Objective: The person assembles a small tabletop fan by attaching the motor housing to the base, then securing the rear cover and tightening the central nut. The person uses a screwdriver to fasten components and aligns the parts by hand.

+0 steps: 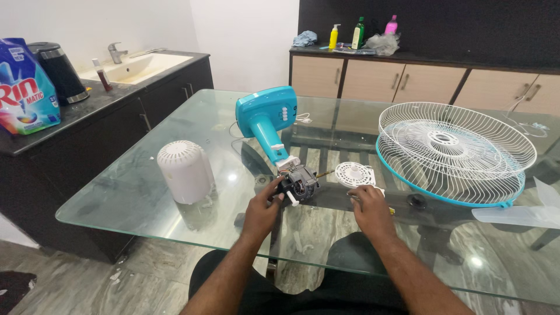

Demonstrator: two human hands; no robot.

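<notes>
Fan motor (297, 182) was gripped by left hand (262, 207); right hand (368, 205) pinched something small, unidentifiable. Motor could roll off the glass table (134, 192) if released.

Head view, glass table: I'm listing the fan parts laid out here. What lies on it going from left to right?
White motor cover → teal fan stand → exposed motor, touched by the left hand → small white round plate, above the right hand → white wire fan guards.
</notes>
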